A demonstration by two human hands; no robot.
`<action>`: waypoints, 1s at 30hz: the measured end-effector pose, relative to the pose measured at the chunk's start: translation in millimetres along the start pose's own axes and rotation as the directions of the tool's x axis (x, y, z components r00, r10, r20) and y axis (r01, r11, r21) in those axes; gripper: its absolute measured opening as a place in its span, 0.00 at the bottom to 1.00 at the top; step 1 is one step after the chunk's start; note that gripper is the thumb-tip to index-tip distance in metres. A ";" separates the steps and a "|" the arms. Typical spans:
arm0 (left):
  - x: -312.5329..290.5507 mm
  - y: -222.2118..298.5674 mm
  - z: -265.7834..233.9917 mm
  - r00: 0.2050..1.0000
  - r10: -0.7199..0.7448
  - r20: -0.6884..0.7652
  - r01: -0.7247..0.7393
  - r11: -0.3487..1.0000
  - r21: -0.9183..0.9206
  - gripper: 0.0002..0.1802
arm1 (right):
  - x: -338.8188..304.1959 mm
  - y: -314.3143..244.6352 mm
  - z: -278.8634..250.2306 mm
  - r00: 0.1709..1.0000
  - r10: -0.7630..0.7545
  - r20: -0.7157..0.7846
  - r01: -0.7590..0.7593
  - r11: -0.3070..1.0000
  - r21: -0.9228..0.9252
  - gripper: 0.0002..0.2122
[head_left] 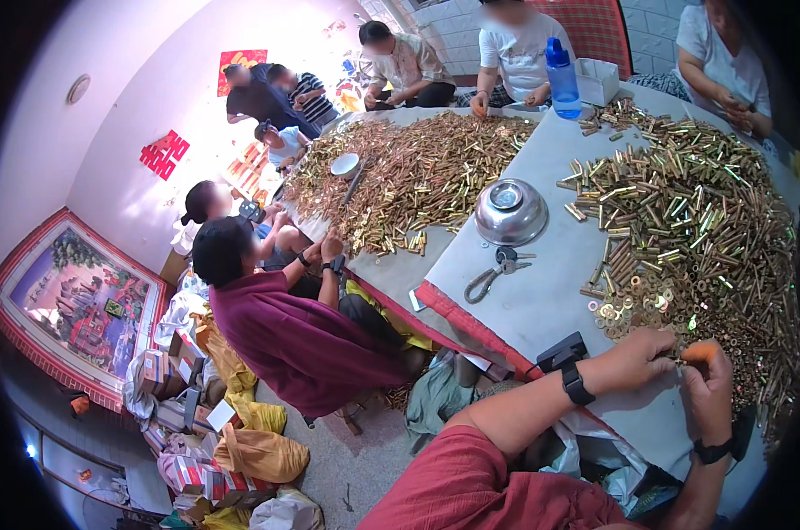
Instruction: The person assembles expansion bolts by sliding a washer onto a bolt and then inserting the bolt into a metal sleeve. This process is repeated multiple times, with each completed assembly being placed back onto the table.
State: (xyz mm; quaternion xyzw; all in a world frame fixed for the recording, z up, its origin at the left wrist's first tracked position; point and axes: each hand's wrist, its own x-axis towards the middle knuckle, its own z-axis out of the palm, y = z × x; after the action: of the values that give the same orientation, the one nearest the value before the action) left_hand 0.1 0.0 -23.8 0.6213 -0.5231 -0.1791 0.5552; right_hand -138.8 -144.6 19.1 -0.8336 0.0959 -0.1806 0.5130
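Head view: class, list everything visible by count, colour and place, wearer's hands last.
Metal cylinders: countless, brassy, heaped on tables
Tables: two, pale, centre to right
Washers: many, silvery, near table
Bowl: one, silvery, near table
Keys: one bunch, silvery, beside bowl
Bottle: one, blue, near table
Box: one, white, beside bottle
Dish: one, white, far table
Framed picture: one, multicoloured, left
Clock: one, pale, upper left
Decorations: two, red, upper left
Sacks, cartons: many, mixed colours, floor
Other people: about eight, varied clothing, around tables
Left hand, right hand: one each, black wristbands, near table

Metal tubes (pixel 696 199) — shiny, metal bowl (pixel 511 221) — glossy
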 end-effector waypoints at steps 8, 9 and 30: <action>1.3 4.2 1.1 0.999 0.008 0.050 -0.009 1.000 0.003 0.10 | -2.9 -1.9 -3.3 0.999 -0.036 -0.010 0.033 0.980 -0.198 0.08; 1.8 6.1 1.8 0.998 -0.005 0.063 0.005 1.000 0.000 0.10 | -2.9 -1.5 -5.6 0.998 -0.053 0.025 0.057 0.973 -0.222 0.10; -5.7 -20.2 5.3 0.997 0.063 -0.049 -0.057 0.991 0.118 0.11 | 2.4 -3.8 9.3 0.991 0.110 -0.079 -0.124 0.972 -0.199 0.06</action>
State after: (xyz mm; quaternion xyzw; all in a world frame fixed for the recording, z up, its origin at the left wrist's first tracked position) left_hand 2.8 -1.1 -45.2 0.6411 -0.5365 -0.1150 0.5366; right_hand -132.9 -136.1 19.1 -0.8681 0.1801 -0.1671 0.4314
